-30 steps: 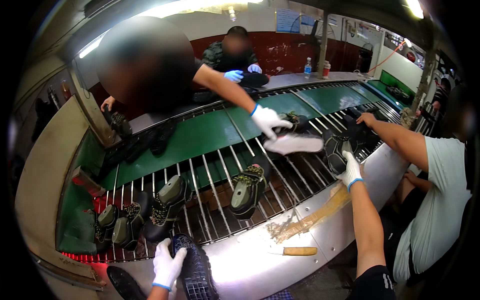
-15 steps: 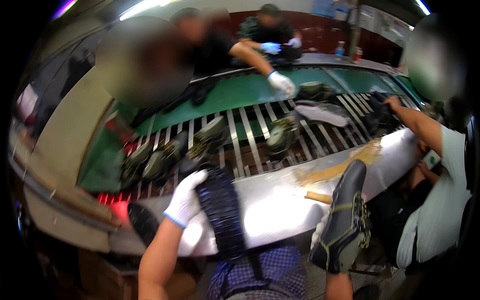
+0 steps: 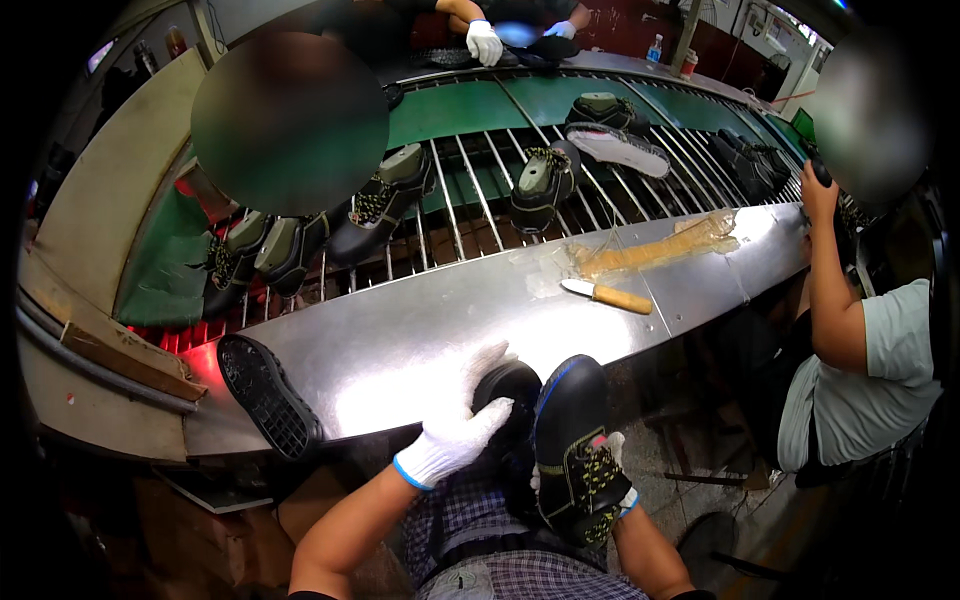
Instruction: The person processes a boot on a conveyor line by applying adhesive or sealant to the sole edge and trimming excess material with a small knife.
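Note:
Close in front of me, my left hand (image 3: pixel 455 440), in a white knit glove with a blue cuff, is closed on a black shoe sole (image 3: pixel 510 385); only its rounded end shows clearly. Beside it, my right hand (image 3: pixel 626 490) grips a black shoe upper (image 3: pixel 572 430) with yellow-green stitching and laces, toe end up. Most of the right fingers are hidden behind that upper. Sole and upper stand side by side, almost touching. Another black sole (image 3: pixel 265 390) lies at the left end of the metal ledge (image 3: pixel 390 340).
A wooden-handled knife (image 3: pixel 610 296) rests on the ledge near brown tape (image 3: pixel 660 245). Beyond, several laced shoes (image 3: pixel 390 205) stand on a roller conveyor (image 3: pixel 470 190). A seated co-worker (image 3: pixel 850 370) is at my right; others' gloved hands (image 3: pixel 485 43) work across the line.
My hands have come together: the left moved right and nearer with the sole, the right moved left with the upper and turned it. The far co-worker's gloved hand drew back from the conveyor.

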The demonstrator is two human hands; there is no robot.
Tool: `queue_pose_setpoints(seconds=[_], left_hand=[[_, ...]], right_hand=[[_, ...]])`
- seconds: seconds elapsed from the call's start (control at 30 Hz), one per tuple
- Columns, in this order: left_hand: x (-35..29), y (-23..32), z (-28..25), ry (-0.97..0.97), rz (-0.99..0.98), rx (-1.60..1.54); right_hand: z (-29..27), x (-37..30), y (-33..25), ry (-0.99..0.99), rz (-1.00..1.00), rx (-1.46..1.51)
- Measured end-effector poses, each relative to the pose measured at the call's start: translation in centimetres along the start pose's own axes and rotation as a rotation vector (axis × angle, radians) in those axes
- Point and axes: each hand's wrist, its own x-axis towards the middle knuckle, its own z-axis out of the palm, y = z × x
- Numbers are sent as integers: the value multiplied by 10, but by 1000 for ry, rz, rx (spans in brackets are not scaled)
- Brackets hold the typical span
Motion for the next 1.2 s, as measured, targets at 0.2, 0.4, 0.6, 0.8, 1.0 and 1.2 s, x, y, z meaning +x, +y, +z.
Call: queue_pose_setpoints(seconds=[0.2, 0.4, 0.6, 0.8, 1.0, 1.2], left_hand=[[8, 29, -15, -299, 76, 269], [8, 41, -14, -331, 40, 309], [9, 44, -11, -305, 1, 275], [10, 41, -13, -324, 15, 263], [10, 41, -14, -327, 12, 213], [13, 48, -19, -311, 78, 197]], right_hand=[[-3, -9, 35, 192, -74, -183], [5, -3, 30, 115, -159, -405], [9, -1, 24, 113, -166, -460], [0, 5, 26, 58, -196, -576], [11, 9, 24, 55, -224, -596], [34, 9, 15, 63, -277, -635]])
